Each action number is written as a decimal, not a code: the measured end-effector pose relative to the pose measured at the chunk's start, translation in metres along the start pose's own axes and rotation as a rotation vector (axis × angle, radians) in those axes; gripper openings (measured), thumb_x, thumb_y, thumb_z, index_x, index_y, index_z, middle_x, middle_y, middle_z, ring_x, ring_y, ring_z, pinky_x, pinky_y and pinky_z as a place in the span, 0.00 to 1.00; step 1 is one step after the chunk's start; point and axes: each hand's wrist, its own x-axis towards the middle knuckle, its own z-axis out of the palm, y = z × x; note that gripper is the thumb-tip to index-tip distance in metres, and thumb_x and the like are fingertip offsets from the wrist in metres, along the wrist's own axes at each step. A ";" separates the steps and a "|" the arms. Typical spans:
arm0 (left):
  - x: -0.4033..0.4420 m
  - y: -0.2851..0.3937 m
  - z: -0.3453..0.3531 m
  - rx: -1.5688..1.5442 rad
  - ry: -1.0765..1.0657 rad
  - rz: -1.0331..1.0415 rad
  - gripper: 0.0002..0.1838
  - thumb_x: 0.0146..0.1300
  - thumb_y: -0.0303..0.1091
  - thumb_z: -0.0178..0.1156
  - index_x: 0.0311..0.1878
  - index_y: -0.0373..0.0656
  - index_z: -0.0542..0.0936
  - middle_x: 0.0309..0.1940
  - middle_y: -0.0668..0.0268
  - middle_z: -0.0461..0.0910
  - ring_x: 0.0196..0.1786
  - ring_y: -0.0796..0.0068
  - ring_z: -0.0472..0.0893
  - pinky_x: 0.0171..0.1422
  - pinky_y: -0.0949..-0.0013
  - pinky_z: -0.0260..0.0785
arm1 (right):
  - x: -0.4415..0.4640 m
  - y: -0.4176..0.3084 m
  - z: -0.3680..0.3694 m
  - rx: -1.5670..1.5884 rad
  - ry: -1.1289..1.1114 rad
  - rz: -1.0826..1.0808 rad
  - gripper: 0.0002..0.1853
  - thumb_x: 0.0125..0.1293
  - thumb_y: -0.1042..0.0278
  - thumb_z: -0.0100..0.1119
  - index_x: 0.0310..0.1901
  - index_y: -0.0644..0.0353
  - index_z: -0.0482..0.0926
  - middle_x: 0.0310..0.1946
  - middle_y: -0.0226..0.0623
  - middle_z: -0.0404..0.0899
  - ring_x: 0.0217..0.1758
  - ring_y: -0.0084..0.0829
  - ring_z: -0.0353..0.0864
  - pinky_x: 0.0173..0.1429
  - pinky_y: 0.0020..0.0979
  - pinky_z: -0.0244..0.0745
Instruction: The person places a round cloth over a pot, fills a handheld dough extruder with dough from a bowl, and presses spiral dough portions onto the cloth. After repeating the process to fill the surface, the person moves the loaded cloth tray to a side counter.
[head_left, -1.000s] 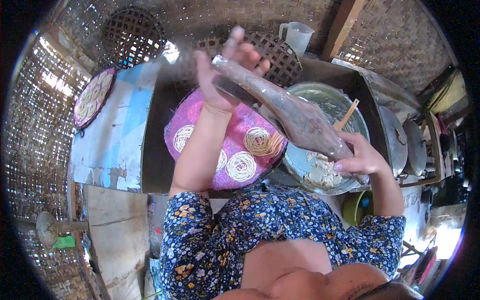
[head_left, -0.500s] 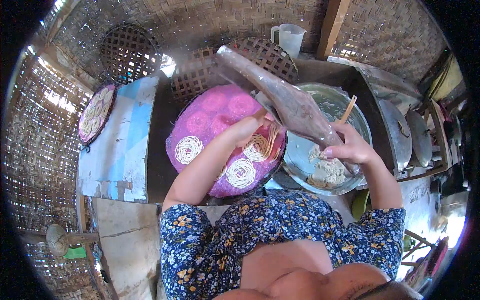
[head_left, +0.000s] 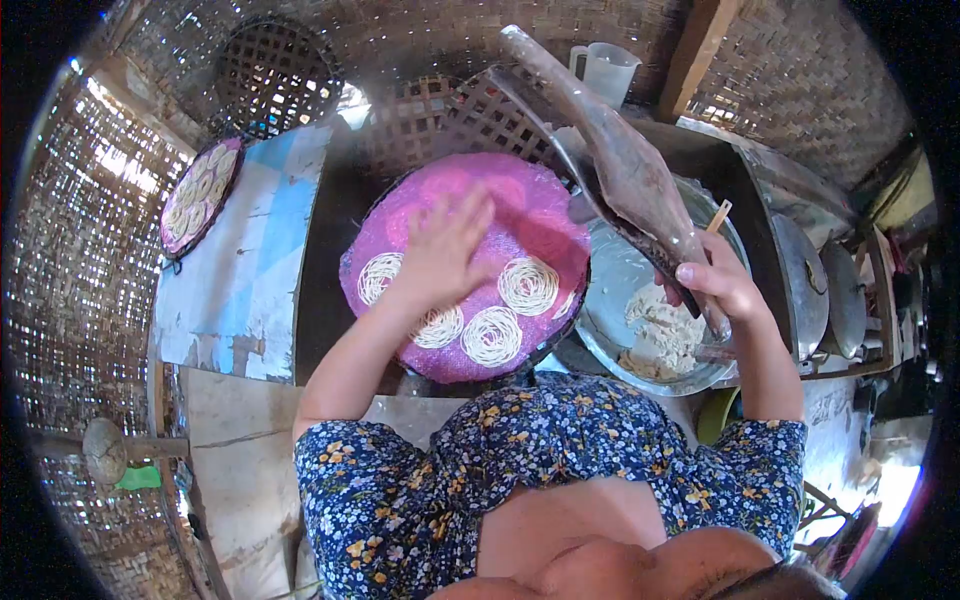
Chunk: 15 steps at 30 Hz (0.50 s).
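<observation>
My left hand (head_left: 445,250) is open, fingers spread and slightly blurred, above a round tray with pink mesh cloth (head_left: 540,225). White noodle coils lie near its lower edge, one a coil (head_left: 492,336) at the bottom and another coil (head_left: 528,286) right of my hand. Fainter pink coils show towards the top. In my right hand (head_left: 715,280) is the lower end of a long two-part wooden tool (head_left: 635,170), tilted up and to the left over the gap between the tray and a metal basin (head_left: 610,300). Pale dough (head_left: 665,330) sits in the basin.
A wooden-handled utensil (head_left: 718,215) leans in the basin. Behind stand woven baskets (head_left: 410,130) and a clear plastic jug (head_left: 608,72). A smaller tray of coils (head_left: 202,195) rests on the blue-and-white surface (head_left: 240,260) at left. Metal lids (head_left: 800,285) stand at right.
My left hand has moved from the tool's underside left over the pink tray, its fingers now spread. The tool, still in my right hand, has shifted right and points more steeply upward.
</observation>
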 end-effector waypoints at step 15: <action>0.045 -0.093 -0.026 -2.751 0.723 0.305 0.39 0.58 0.70 0.31 0.59 0.48 0.66 0.20 0.73 0.63 0.28 0.74 0.65 0.44 0.64 0.61 | 0.092 0.003 0.058 -0.085 -0.462 0.327 0.31 0.66 0.40 0.33 0.38 0.64 0.74 0.23 0.36 0.77 0.21 0.26 0.75 0.23 0.24 0.70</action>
